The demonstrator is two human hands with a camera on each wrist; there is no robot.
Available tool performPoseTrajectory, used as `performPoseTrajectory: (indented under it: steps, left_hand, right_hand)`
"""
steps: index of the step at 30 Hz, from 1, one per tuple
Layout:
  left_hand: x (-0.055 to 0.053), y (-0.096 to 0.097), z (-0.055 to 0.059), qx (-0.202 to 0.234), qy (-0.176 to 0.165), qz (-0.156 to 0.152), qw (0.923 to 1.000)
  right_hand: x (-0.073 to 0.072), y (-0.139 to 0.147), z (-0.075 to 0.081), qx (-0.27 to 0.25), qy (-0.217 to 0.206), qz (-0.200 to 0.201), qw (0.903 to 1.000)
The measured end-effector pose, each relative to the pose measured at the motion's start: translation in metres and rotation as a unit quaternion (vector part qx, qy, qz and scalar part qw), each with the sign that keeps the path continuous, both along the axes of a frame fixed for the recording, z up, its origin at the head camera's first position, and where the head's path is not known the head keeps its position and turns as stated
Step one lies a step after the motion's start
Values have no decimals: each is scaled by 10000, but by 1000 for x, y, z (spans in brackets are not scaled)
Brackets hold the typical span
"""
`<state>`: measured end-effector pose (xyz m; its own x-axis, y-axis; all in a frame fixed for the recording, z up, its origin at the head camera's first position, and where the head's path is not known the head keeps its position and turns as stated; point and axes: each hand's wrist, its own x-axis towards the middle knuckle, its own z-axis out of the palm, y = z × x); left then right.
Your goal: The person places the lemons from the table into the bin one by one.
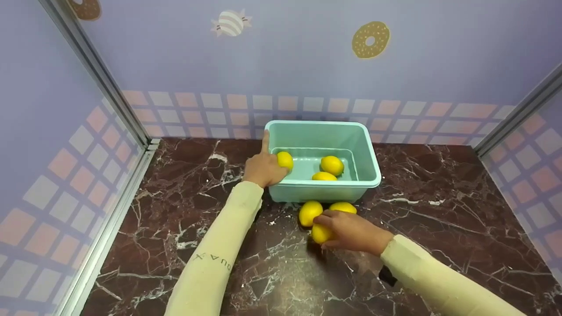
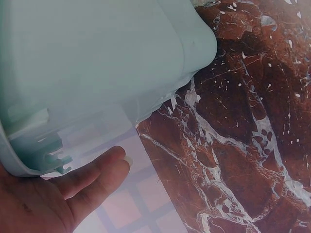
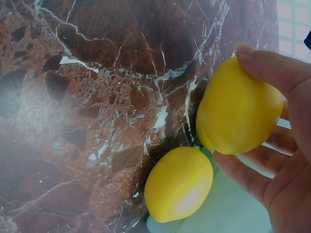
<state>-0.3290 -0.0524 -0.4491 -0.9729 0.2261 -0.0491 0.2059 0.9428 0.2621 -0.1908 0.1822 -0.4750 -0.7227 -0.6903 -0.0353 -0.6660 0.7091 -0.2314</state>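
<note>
A light green plastic bin (image 1: 322, 192) stands near the back wall. At its left side my left hand (image 1: 264, 169) grips the rim, thumb over the inside and fingers along the outside; the left wrist view shows two fingers (image 2: 97, 179) under the rim. Just in front of the bin, my right hand (image 1: 351, 230) holds a lemon (image 3: 243, 107) between thumb and fingers. Beside it lies another lemon (image 1: 310, 213), and one more lemon (image 1: 344, 207) is partly hidden behind the hand. Inside the bin are a lemon (image 1: 285, 161) at the left and two lemons (image 1: 332, 165) toward the right.
Dark red marbled tabletop (image 1: 175, 237) spreads around the bin. A purple patterned wall (image 1: 298, 66) closes off the back, and side panels (image 1: 57, 153) with metal corner posts (image 1: 105, 74) stand left and right.
</note>
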Motion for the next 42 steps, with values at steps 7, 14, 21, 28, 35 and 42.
performPoseTrajectory:
  steps: [7, 14, 21, 28, 35, 42]
  left_hand:
    - [-2, 1, -1, -15, 29, -8, 10000]
    - [-1, 1, 0, -39, 30, 6, 10000]
    - [-1, 1, 0, -51, 39, -24, 10000]
    - [0, 0, 1, 14, -13, -30, 10000]
    - [0, 0, 1, 109, -27, -2, 9999]
    - [0, 0, 1, 142, -17, 13, 9999]
  right_hand:
    - [-2, 0, 4, -47, 178, 27, 9998]
    - [-2, 1, 7, -95, 293, -46, 9995]
    - [-4, 1, 11, -174, 401, -103, 9990]
    - [-4, 2, 19, -244, 308, -71, 9992]
    - [-5, 3, 23, -171, 388, -79, 9991]
    - [-5, 2, 26, -181, 374, -145, 9990]
